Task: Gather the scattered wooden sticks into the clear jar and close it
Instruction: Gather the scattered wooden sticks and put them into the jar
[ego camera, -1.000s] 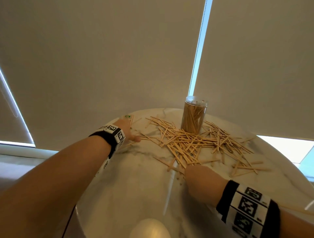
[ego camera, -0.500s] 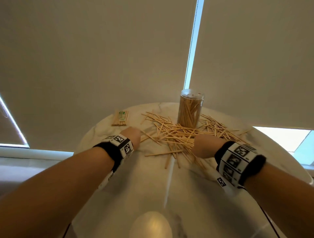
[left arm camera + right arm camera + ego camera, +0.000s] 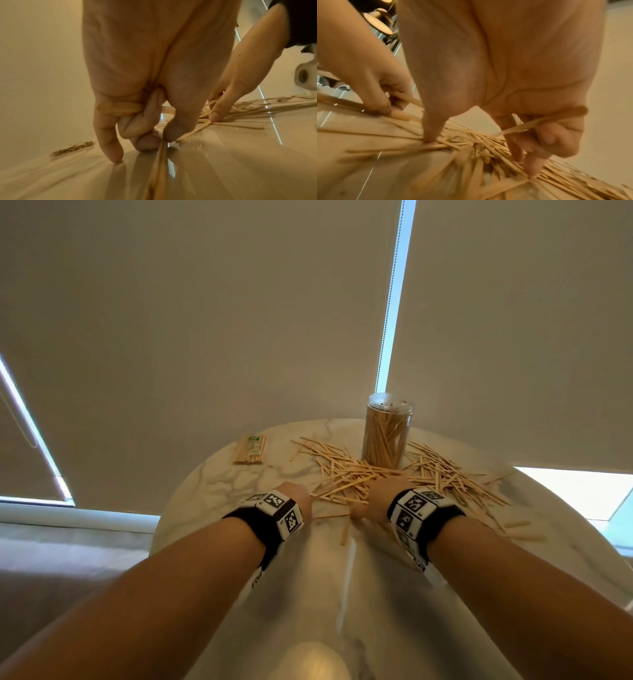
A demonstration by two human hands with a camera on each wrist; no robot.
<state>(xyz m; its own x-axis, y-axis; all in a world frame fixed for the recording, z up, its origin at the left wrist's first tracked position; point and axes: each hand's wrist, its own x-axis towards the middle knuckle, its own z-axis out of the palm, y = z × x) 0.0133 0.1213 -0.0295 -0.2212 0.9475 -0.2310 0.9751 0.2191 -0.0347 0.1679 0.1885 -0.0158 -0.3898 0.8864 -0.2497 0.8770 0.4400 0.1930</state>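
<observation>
A clear jar (image 3: 387, 436) stands upright at the table's far side, with several wooden sticks in it. Scattered wooden sticks (image 3: 442, 474) lie in a pile around its base and spread right. Both hands are at the pile's near edge, close together. My left hand (image 3: 301, 496) (image 3: 159, 139) has curled fingers and pinches a few sticks between thumb and fingers against the tabletop. My right hand (image 3: 376, 493) (image 3: 479, 151) presses its thumb onto the pile, and its curled fingers hold a stick (image 3: 518, 127).
The round marble table (image 3: 219, 498) carries a tied bundle of sticks with a green label (image 3: 251, 449) at the far left. A few stray sticks (image 3: 346, 534) lie near my wrists. Window blinds hang right behind the table.
My left hand came in from the far left to the pile's near edge. My right hand moved up and left to meet it. Both now grip sticks.
</observation>
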